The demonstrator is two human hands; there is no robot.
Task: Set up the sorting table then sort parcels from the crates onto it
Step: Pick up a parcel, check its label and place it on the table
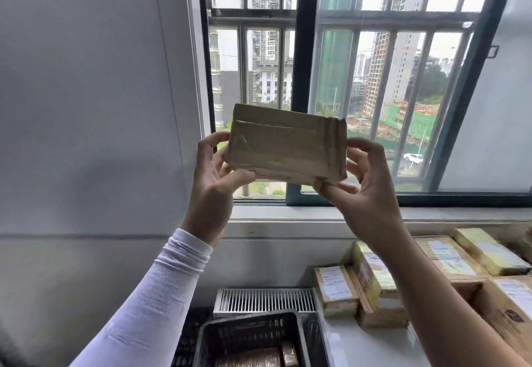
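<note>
A barred window (345,79) fills the background. Before it, the left hand (213,173) and right hand (362,182) pinch the ends of a flat, tape-wrapped brown cardboard parcel (285,143) (this face unlabelled). Below the right hand, stacked parcels (374,277) carry white labels, too blurred to read; below the left, a dark crate (253,335).

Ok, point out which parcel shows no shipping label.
The brown taped parcel held up before the window between the left hand and right hand. Its visible face is bare; the parcels on the table carry white labels.
</note>
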